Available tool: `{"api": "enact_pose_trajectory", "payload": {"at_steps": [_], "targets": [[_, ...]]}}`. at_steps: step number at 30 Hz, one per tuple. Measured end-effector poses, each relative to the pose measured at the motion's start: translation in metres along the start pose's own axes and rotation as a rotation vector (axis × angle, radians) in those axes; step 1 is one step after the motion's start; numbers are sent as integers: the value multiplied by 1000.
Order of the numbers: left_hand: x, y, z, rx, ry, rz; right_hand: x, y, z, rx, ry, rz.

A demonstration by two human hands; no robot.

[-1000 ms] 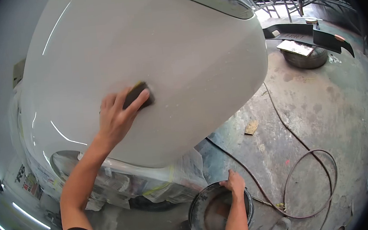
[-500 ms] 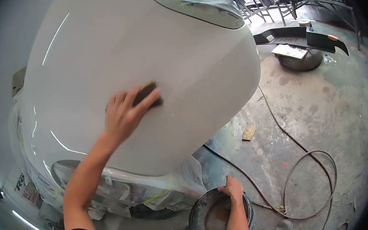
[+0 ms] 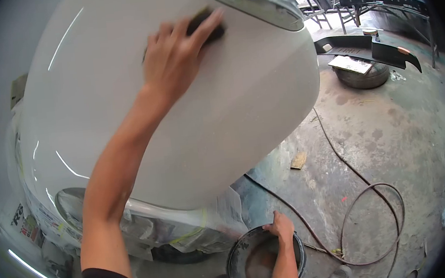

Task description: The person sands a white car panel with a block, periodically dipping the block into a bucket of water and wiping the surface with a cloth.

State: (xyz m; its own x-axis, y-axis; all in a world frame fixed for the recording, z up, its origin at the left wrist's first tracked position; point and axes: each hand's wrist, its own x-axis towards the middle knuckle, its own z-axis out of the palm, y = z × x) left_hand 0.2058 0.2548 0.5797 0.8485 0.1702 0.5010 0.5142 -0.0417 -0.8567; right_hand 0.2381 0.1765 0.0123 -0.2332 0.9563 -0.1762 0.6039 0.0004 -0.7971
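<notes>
My left hand (image 3: 173, 57) is wrapped round a dark sanding block (image 3: 217, 33), slightly blurred, and presses it against the pale grey car hood (image 3: 219, 112) near the windshield (image 3: 252, 5). Low in the view, my right hand (image 3: 280, 226) grips the rim of a black bucket (image 3: 231, 263). Cloudy brownish water (image 3: 258, 268) lies in the bucket. The hood is glossy, with a few light specks on it.
Masking plastic (image 3: 189, 232) covers the car's front below the hood. A hose (image 3: 344, 164) loops over the concrete floor beside a tan scrap (image 3: 298, 160). Further right, a black bumper part (image 3: 351, 45) rests above a tire (image 3: 363, 79); stands (image 3: 381, 0) are behind.
My left hand has slid the sanding block up and to the right over the hood, toward the windshield. My right hand stays on the bucket rim.
</notes>
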Motion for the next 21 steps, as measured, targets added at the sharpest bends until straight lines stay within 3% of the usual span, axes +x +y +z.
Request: {"api": "enact_pose_trajectory", "payload": {"at_steps": [3,6,9,12,14,16,18,21], "targets": [[-3,7,2,36,8,-43,-4,3,-4,6,-3,0],[-96,25,-19,-93,-71,-49,3,-1,-8,24,-40,-11],[-100,14,-23,-83,-163,-4,1,0,-11,0,-48,-10],[-5,1,-11,-2,-128,-59,3,-3,-9,1,-33,18],[1,3,-11,1,-117,-114,1,-2,-4,1,-33,28],[-21,10,-19,-57,-98,-168,3,-2,-3,-5,-32,20],[-94,19,-20,-78,-52,-96,1,0,-4,-14,-32,14],[-117,22,-36,-103,-169,-104,2,-3,-8,-10,-23,15]]}}
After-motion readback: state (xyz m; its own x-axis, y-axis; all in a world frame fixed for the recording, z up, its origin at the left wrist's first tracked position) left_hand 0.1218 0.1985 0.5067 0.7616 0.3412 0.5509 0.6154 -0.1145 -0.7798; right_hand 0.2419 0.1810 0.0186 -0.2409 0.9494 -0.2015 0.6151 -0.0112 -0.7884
